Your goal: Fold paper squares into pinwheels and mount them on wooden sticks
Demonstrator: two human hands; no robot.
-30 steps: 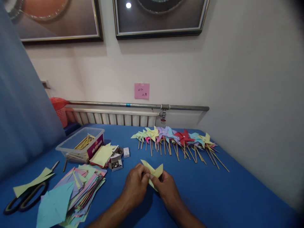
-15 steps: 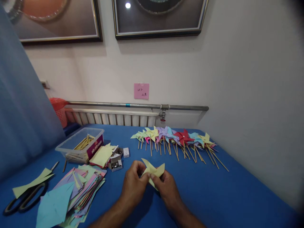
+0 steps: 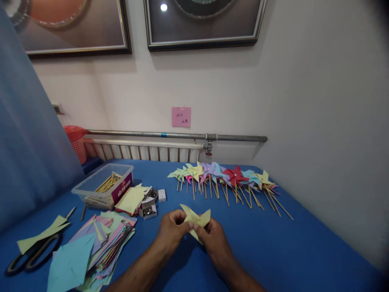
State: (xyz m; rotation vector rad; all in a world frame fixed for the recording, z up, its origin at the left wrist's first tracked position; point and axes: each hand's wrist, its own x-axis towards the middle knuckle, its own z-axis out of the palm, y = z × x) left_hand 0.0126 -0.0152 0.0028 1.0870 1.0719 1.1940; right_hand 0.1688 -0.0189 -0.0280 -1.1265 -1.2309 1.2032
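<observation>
My left hand and my right hand meet over the blue table, both pinched on a folded yellow paper pinwheel head. Its pointed flaps stick up above my fingers. Behind it lies a row of finished pinwheels on wooden sticks, in yellow, purple, blue and red.
A clear plastic box of wooden sticks stands at the left, with a yellow paper stack and small open boxes of pins beside it. Cut coloured paper squares and black scissors lie nearer. A radiator and pipe run behind.
My hands have shifted slightly while working the yellow paper; its flaps sit a little differently. Everything else on the table is unmoved.
</observation>
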